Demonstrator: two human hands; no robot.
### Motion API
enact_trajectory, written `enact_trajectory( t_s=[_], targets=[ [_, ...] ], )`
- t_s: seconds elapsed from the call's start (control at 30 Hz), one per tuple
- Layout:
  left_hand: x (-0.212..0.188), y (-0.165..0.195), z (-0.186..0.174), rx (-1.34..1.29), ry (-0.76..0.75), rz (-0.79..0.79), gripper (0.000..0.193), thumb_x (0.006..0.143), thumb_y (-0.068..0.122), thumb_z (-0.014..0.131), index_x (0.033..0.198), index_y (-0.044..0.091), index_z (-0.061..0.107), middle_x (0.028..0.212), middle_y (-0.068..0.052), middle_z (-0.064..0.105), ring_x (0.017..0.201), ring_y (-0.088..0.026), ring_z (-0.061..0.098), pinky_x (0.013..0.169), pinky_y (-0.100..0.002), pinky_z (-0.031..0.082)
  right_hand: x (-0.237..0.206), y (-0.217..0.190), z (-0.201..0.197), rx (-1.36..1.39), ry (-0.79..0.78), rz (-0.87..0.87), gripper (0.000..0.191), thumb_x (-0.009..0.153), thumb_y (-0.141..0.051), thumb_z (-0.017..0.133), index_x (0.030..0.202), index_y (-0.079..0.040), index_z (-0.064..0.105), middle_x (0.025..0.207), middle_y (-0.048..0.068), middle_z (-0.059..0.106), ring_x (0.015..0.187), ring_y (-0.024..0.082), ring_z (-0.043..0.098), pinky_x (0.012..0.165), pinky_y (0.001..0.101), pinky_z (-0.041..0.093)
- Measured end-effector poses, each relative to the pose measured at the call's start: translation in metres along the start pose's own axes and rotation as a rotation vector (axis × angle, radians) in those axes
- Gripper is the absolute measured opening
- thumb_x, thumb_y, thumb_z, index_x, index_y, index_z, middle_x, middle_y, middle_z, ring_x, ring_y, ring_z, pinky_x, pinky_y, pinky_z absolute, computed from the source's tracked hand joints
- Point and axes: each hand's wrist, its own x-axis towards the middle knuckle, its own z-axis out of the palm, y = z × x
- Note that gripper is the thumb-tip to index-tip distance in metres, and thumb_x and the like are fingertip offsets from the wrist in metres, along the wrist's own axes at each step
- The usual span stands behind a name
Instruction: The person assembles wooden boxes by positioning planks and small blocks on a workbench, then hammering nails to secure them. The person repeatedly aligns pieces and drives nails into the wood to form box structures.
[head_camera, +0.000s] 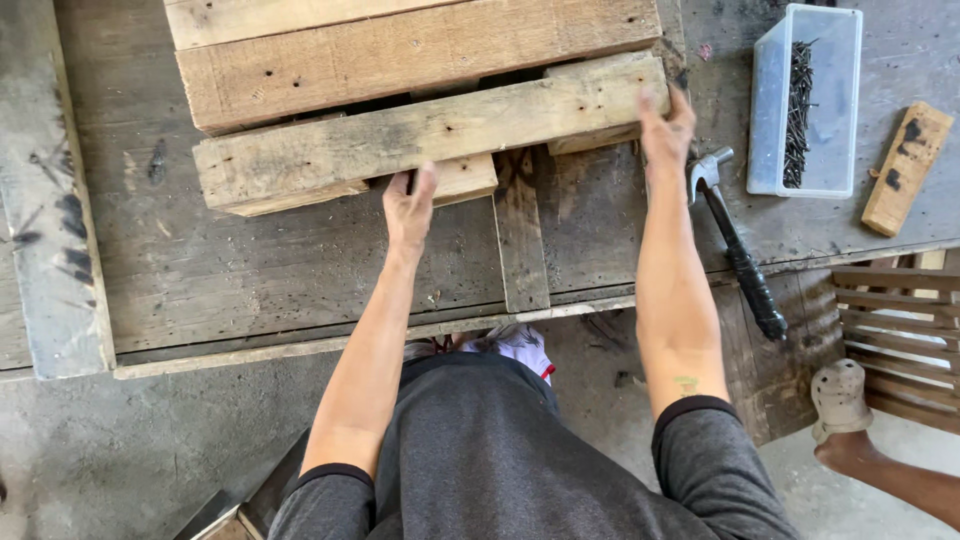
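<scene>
Rough plank ran left-right across the bench; left hand pinched its near edge mid-length, right hand, fingers spread, pressed its right end, so both were equally close.

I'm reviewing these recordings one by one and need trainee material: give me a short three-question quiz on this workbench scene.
1. True or false: the hammer lies between the person's right forearm and the clear plastic box of nails.
2. Multiple choice: what does the left hand touch? A) the hammer B) the near edge of the front plank of the pallet C) the box of nails
3. Short answer: where does the right hand rest?

Key
1. True.
2. B.
3. On the right end of the front plank; its fingers are blurred.
</scene>
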Motion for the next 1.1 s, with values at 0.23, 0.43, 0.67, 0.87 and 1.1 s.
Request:
enact_trajectory(
  t_s=[0.23, 0.43, 0.67, 0.87, 1.1],
  targets=[
    [-0.012, 0.0, -0.004, 0.083, -0.044, -0.079, 0.085, 0.091, 0.053, 0.073, 0.144, -0.009, 0.051, 0.146, -0.025, 0.058, 0.137, -0.034, 0.055, 0.115, -0.041, 0.042, -0.034, 0.006, -0.004, 0.088, 0.036, -0.059, 0.057, 0.086, -0.026, 0.082, 0.135, -0.004, 0.063, 0.125, 0.011, 0.07, 0.115, 0.022, 0.065, 0.103, 0.035, 0.051],
    [-0.025, -0.008, -0.025, 0.128, -0.146, -0.037, 0.076, 0.09, 0.048, 0.075, 0.14, -0.006, 0.056, 0.144, -0.025, 0.06, 0.136, -0.035, 0.054, 0.115, -0.041, 0.041, -0.073, 0.038, -0.017, 0.148, -0.003, -0.105, 0.056, 0.094, -0.019, 0.081, 0.141, -0.001, 0.057, 0.134, 0.012, 0.067, 0.12, 0.021, 0.064, 0.105, 0.0322, 0.051],
    [0.002, 0.004, -0.032, 0.472, -0.357, -0.194, 0.105, 0.057, 0.047, 0.093, 0.142, 0.0, 0.051, 0.143, -0.019, 0.061, 0.135, -0.03, 0.058, 0.12, -0.041, 0.045, -0.066, 0.033, -0.015, 0.19, -0.056, -0.065, 0.052, 0.092, -0.017, 0.079, 0.138, -0.001, 0.061, 0.125, 0.009, 0.071, 0.113, 0.017, 0.067, 0.099, 0.03, 0.054],
    [0.017, 0.003, -0.035, 0.398, -0.431, -0.197, 0.117, 0.047, 0.038, 0.098, 0.145, 0.005, 0.044, 0.148, -0.016, 0.054, 0.14, -0.031, 0.049, 0.123, -0.04, 0.036, -0.056, 0.031, -0.02, 0.219, -0.158, -0.013, 0.051, 0.093, -0.02, 0.076, 0.138, -0.002, 0.063, 0.124, 0.006, 0.072, 0.111, 0.014, 0.065, 0.099, 0.0277, 0.05],
    [-0.021, -0.02, -0.049, 0.37, -0.522, -0.103, 0.112, 0.048, 0.031, 0.099, 0.142, 0.002, 0.045, 0.14, -0.015, 0.06, 0.129, -0.029, 0.059, 0.116, -0.036, 0.045, -0.105, 0.071, -0.055, 0.237, -0.095, -0.017, 0.05, 0.095, -0.015, 0.073, 0.14, 0.001, 0.06, 0.129, 0.008, 0.07, 0.115, 0.014, 0.064, 0.101, 0.0281, 0.05]
  ],
)
